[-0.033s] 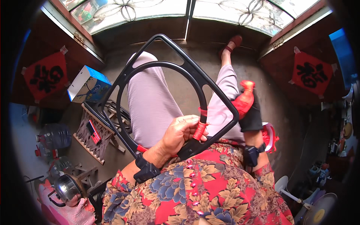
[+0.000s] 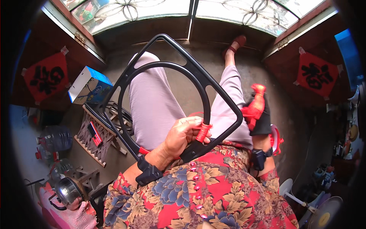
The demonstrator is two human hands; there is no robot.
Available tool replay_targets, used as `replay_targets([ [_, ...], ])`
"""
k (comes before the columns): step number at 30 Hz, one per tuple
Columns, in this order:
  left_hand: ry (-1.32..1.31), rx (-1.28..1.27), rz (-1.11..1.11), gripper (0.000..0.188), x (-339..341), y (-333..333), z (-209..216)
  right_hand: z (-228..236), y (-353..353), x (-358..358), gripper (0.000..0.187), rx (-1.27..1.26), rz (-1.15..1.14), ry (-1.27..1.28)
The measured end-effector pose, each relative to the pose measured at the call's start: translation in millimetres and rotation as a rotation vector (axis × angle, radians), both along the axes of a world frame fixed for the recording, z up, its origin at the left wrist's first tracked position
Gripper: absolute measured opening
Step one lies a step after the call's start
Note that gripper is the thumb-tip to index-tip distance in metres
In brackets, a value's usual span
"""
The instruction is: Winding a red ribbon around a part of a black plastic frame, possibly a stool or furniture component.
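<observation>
A black square frame with a round inner ring (image 2: 187,74) rests tilted over my lap. Red cord (image 2: 202,134) is wound in close turns round the ring's near right side. My left hand (image 2: 183,134) is closed there, thumb and fingers pinching the ring and the wrapped cord. A loose red strand arcs off just beyond the fingertips. My right hand (image 2: 263,119), in a black covering, is closed on a knotted red bundle (image 2: 256,106) to the right of the frame, apart from it. Its fingers are mostly hidden by the covering and the bundle.
A folding stool (image 2: 94,142) with a red phone (image 2: 95,134) on it stands left, beside a blue-and-white box (image 2: 90,86). Plastic bottles (image 2: 57,138) and a metal kettle (image 2: 69,192) are at lower left. A fan (image 2: 324,215) stands at lower right. Glass doors (image 2: 190,17) lie ahead.
My right hand has moved to the right with the red bundle, away from the frame. The red strand by the ring has shifted. My left hand and the frame have hardly moved.
</observation>
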State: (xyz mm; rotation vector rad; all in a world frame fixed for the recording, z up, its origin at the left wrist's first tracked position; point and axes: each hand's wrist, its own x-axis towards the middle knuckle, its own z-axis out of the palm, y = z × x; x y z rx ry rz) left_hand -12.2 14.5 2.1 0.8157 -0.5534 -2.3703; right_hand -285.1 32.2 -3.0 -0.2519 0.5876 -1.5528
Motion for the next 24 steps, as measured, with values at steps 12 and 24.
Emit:
replay_targets([
  [12, -0.102, -0.063, 0.056, 0.013, -7.0, 0.3, 7.4, -9.4, 65.7, -84.7, 0.031, 0.141, -0.217, 0.279],
  [24, -0.183, -0.293, 0.078, 0.015, -7.6, 1.7, 9.4, 11.5, -24.5, 55.0, 0.052, -0.248, 0.57, 0.902],
])
